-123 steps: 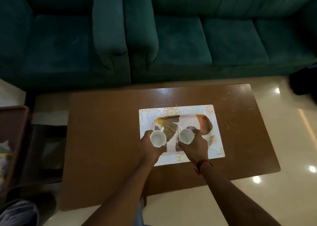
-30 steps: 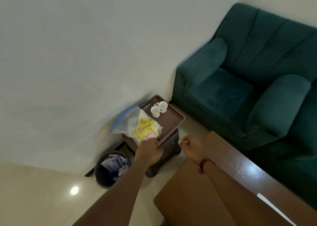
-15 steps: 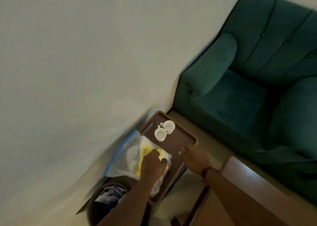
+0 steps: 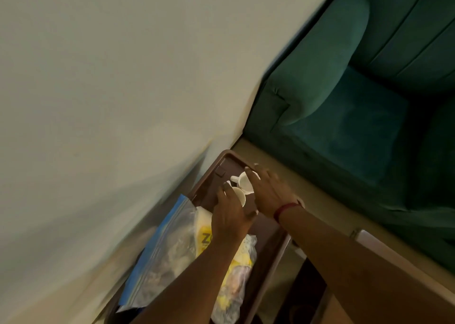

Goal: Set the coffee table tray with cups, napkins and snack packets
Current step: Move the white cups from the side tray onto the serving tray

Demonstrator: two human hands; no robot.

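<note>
Two small white cups stand side by side on a dark brown side tray (image 4: 227, 154) by the wall. My left hand (image 4: 230, 216) curls around the near cup (image 4: 240, 197), fingers on its left and thumb on its right. The fingers of my right hand (image 4: 269, 190), with a red thread on the wrist, lie over the far cup (image 4: 243, 181), whose handle points left; its grip is hidden. A clear zip bag (image 4: 167, 250) with a blue edge lies on the tray's near part, holding a yellow snack packet (image 4: 204, 237), partly under my left forearm.
A pale wall runs along the left. A green armchair (image 4: 344, 126) stands to the right of the side tray. The brown coffee table's corner (image 4: 369, 240) shows at the lower right under my right arm. The view is motion-blurred.
My left hand has let go of the zip bag, which now lies on the side tray. Both hands have moved forward onto the two white cups.
</note>
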